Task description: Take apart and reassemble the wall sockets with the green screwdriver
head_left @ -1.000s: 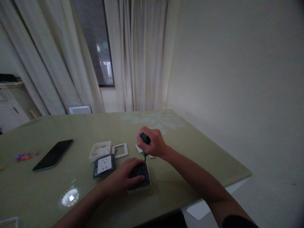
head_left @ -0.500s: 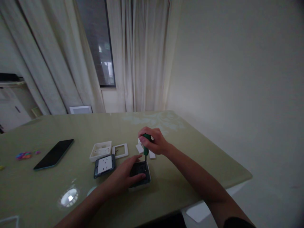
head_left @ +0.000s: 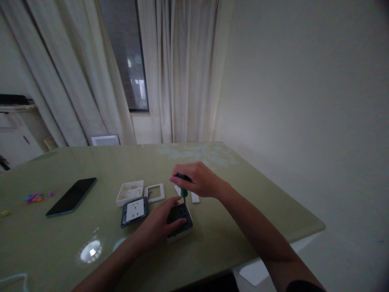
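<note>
My right hand [head_left: 197,180] is closed around the green handle of a screwdriver [head_left: 183,190], held upright with its tip down in a dark socket module [head_left: 182,221] in a white box on the table. My left hand [head_left: 161,223] lies on the module's left side with fingers pressed on it, holding it in place. Just left of it sits a dark-framed socket face [head_left: 134,211] with a white front.
On the green table [head_left: 212,227] lie a white back box [head_left: 130,192], a white square frame [head_left: 154,192], small white pieces [head_left: 195,198], a black phone [head_left: 72,196] and small coloured bits [head_left: 35,198] at the left. The table's edge runs along the right. Curtains and a window stand behind.
My right hand has turned on the screwdriver handle, its fingers now over the top. The left hand has kept its hold on the module. The view has shifted slightly.
</note>
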`<state>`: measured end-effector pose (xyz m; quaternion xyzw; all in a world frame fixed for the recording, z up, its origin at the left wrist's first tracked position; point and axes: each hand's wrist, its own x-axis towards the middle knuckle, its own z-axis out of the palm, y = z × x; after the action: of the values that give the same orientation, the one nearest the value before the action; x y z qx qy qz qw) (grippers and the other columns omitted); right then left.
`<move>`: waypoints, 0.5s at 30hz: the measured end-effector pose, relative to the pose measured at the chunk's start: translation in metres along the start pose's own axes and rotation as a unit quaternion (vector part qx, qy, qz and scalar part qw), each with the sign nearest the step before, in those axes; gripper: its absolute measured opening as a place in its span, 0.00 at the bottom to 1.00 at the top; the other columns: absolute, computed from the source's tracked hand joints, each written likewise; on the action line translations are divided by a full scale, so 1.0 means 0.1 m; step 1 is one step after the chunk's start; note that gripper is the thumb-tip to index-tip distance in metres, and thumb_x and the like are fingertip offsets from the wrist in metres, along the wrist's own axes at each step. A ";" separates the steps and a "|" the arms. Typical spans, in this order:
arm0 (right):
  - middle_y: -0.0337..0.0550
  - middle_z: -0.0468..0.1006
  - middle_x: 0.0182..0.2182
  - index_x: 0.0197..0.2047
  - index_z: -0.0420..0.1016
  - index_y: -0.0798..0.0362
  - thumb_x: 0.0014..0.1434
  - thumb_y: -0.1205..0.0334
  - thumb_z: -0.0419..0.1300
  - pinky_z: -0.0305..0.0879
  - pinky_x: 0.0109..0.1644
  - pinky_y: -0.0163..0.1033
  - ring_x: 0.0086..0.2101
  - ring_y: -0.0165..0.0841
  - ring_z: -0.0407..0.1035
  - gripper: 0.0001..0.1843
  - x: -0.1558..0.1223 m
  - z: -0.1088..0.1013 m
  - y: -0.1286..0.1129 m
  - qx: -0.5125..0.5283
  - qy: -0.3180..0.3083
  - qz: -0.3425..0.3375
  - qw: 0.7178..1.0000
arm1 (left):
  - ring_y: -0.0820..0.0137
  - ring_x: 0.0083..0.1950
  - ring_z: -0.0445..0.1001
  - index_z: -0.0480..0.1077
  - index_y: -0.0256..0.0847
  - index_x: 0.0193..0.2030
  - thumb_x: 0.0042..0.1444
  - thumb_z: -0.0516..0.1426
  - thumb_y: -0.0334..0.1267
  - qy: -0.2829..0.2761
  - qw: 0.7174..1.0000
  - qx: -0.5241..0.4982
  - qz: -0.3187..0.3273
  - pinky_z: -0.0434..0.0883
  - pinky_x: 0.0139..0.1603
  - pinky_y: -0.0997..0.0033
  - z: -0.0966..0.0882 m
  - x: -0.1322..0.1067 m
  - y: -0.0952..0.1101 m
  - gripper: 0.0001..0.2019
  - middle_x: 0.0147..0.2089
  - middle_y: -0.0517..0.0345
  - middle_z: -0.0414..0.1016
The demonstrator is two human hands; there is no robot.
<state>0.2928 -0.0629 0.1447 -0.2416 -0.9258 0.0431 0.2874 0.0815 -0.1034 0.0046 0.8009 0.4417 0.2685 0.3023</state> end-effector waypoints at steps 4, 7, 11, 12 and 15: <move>0.43 0.82 0.41 0.56 0.72 0.52 0.77 0.57 0.54 0.64 0.47 0.35 0.40 0.33 0.75 0.12 -0.02 -0.07 -0.04 0.067 -0.045 -0.002 0.997 | 0.49 0.59 0.78 0.73 0.44 0.64 0.66 0.64 0.46 0.007 0.999 0.020 0.031 0.73 0.64 0.47 -0.01 0.05 -0.04 0.22 0.60 0.46 0.80; 0.47 0.83 0.38 0.55 0.72 0.53 0.76 0.51 0.55 0.62 0.43 0.38 0.37 0.37 0.75 0.16 -0.01 -0.07 -0.05 -0.049 -0.025 0.106 0.993 | 0.51 0.60 0.78 0.74 0.45 0.63 0.65 0.65 0.45 0.002 0.999 0.015 0.038 0.73 0.65 0.49 -0.01 0.07 -0.05 0.21 0.61 0.47 0.79; 0.42 0.78 0.29 0.43 0.74 0.52 0.72 0.41 0.59 0.59 0.38 0.37 0.31 0.36 0.72 0.21 0.00 -0.10 -0.03 -0.080 -0.023 0.159 0.984 | 0.51 0.62 0.77 0.74 0.46 0.65 0.66 0.65 0.44 -0.002 0.999 0.010 0.044 0.72 0.66 0.49 -0.01 0.07 -0.07 0.22 0.63 0.47 0.78; 0.41 0.79 0.31 0.44 0.74 0.52 0.73 0.43 0.58 0.60 0.39 0.36 0.32 0.34 0.71 0.19 0.00 -0.11 -0.03 -0.019 -0.040 0.119 0.992 | 0.51 0.63 0.77 0.74 0.46 0.65 0.66 0.65 0.43 -0.003 0.999 0.009 0.045 0.72 0.67 0.50 -0.01 0.07 -0.08 0.22 0.64 0.47 0.78; 0.40 0.79 0.38 0.47 0.73 0.51 0.74 0.55 0.57 0.62 0.43 0.34 0.36 0.31 0.71 0.08 -0.01 -0.15 -0.03 0.107 -0.074 0.020 0.991 | 0.50 0.63 0.77 0.75 0.46 0.65 0.66 0.65 0.44 -0.012 0.999 0.004 0.048 0.72 0.67 0.51 -0.03 0.09 -0.09 0.22 0.64 0.47 0.78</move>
<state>0.3006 -0.0669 0.1573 -0.2242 -0.9297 0.1650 0.2412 0.0785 -0.0908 0.0013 0.8254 0.4001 0.2711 0.2918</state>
